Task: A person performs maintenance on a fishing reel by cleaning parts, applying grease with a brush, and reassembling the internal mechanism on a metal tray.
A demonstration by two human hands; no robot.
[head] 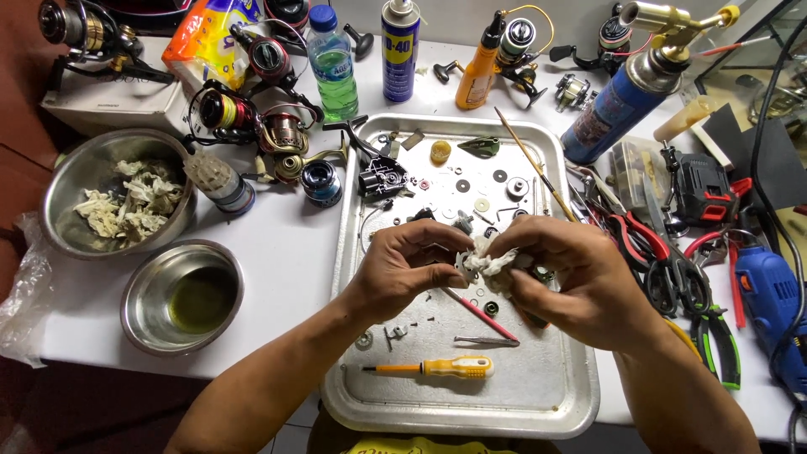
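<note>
- At the centre of the frame, over the metal tray (551,395) on the white counter (286,252), we see both hands meet around a crumpled white rag (492,262) wrapped about a small part.
- We judge the rag soft, light and easily bunched; the part inside, mostly hidden, looks small, hard and probably greasy, so it is best pinched by its edges through the cloth.
- The left hand (403,269) is closed, thumb and fingertips pinching the left side of the bundle.
- The right hand (572,282) is curled shut on the rag, pressing it against the part.
- Below them on the tray lie a yellow-handled screwdriver (437,367), tweezers (486,340) and scattered washers.
</note>
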